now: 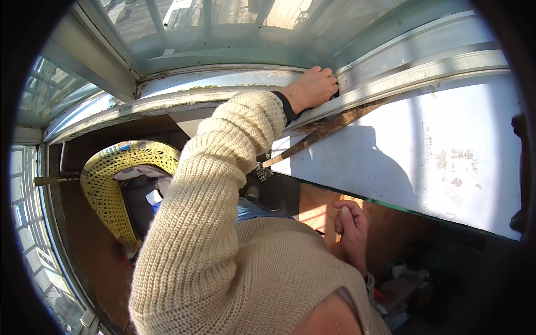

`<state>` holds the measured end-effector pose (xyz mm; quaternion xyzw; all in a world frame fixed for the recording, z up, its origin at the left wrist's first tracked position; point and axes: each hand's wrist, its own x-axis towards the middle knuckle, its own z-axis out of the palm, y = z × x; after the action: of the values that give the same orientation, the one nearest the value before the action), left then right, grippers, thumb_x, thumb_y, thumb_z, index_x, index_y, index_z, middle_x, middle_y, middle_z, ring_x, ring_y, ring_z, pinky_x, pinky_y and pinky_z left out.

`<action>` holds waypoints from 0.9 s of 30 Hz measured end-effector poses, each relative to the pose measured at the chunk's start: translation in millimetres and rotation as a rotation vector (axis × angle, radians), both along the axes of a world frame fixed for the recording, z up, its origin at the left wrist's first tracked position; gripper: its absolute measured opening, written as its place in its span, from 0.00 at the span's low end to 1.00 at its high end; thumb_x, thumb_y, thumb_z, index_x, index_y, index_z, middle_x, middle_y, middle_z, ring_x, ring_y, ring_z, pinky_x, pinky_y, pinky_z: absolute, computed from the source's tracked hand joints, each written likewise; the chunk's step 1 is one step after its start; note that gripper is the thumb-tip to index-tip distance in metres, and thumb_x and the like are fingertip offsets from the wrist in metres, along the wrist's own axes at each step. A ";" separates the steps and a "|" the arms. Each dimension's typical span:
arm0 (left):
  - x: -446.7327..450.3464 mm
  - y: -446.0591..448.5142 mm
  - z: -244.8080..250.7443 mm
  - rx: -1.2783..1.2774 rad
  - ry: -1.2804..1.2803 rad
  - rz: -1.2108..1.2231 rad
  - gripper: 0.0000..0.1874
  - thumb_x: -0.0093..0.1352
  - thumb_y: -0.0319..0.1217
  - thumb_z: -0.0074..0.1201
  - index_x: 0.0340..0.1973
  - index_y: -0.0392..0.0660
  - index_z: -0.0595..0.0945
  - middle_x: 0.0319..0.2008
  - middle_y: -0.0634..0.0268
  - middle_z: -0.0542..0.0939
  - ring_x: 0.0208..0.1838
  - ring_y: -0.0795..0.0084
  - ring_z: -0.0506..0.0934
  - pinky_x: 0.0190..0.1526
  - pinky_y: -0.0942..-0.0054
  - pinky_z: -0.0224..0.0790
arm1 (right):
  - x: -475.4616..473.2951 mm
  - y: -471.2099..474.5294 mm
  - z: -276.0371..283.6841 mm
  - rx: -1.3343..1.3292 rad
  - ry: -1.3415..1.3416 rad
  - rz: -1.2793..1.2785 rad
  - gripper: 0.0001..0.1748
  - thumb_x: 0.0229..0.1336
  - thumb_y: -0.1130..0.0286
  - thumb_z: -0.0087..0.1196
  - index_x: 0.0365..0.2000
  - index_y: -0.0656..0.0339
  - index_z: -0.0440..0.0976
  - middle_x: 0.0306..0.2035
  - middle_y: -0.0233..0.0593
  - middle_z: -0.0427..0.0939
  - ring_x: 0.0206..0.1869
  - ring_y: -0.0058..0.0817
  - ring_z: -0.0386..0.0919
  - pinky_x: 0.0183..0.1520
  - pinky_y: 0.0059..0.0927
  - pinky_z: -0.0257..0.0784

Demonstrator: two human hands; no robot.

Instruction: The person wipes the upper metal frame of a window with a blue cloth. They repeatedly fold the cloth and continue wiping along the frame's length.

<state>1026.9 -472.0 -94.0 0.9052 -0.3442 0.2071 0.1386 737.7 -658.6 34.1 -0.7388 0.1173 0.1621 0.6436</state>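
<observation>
My left hand (313,88) reaches forward to the corner of the window frame, at the right end of the lower sill (226,80). Its fingers bend down against the frame, and the fingertips are hidden. A small dark thing (335,95) shows under the knuckles; whether I grip it cannot be told. In front of my chest on the right, my right hand (352,228) is raised with fingers curled and thumb against the forefinger. Nothing plainly shows in it. A knitted beige sleeve (201,201) covers my left arm.
A white board (389,155) with worn patches lies right, with a wooden strip (326,130) along it. To the left stands a yellow woven chair (104,180) holding dark cloth. Window glass (234,37) rises ahead. Jumbled items (402,284) sit in shadow, lower right.
</observation>
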 end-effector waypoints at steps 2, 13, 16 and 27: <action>-5.8 1.5 4.4 -0.008 0.018 0.008 0.07 0.63 0.31 0.52 0.33 0.46 0.83 0.39 0.70 0.79 0.48 0.67 0.73 0.47 0.68 0.66 | 2.7 2.6 2.7 -0.011 -0.012 0.030 0.10 0.71 0.70 0.46 0.44 0.65 0.75 0.20 0.20 0.60 0.23 0.10 0.56 0.28 0.16 0.53; 4.4 2.5 5.9 -0.221 -0.072 -0.143 0.11 0.61 0.24 0.52 0.39 0.40 0.79 0.44 0.65 0.73 0.48 0.63 0.71 0.47 0.68 0.70 | 12.9 3.1 -4.5 -0.018 0.002 0.073 0.11 0.72 0.70 0.45 0.45 0.66 0.74 0.21 0.21 0.61 0.25 0.10 0.57 0.28 0.16 0.53; 5.2 -8.0 -5.1 -0.236 0.012 -0.108 0.12 0.61 0.22 0.52 0.42 0.40 0.78 0.45 0.65 0.72 0.48 0.63 0.71 0.49 0.68 0.72 | 17.8 8.3 -5.8 -0.050 -0.027 0.138 0.11 0.72 0.69 0.45 0.45 0.66 0.74 0.21 0.20 0.61 0.24 0.10 0.56 0.28 0.17 0.54; 12.0 -15.0 10.8 -0.596 -0.009 -0.142 0.10 0.64 0.24 0.49 0.41 0.42 0.77 0.44 0.66 0.74 0.47 0.63 0.73 0.45 0.68 0.75 | 26.8 13.4 -16.1 -0.012 0.058 0.152 0.12 0.72 0.68 0.47 0.46 0.66 0.74 0.21 0.20 0.61 0.24 0.09 0.56 0.27 0.16 0.54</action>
<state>1038.9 -487.0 -83.2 0.7973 -0.3315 0.2930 0.4106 764.5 -645.2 18.1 -0.7444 0.0804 0.2310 0.6214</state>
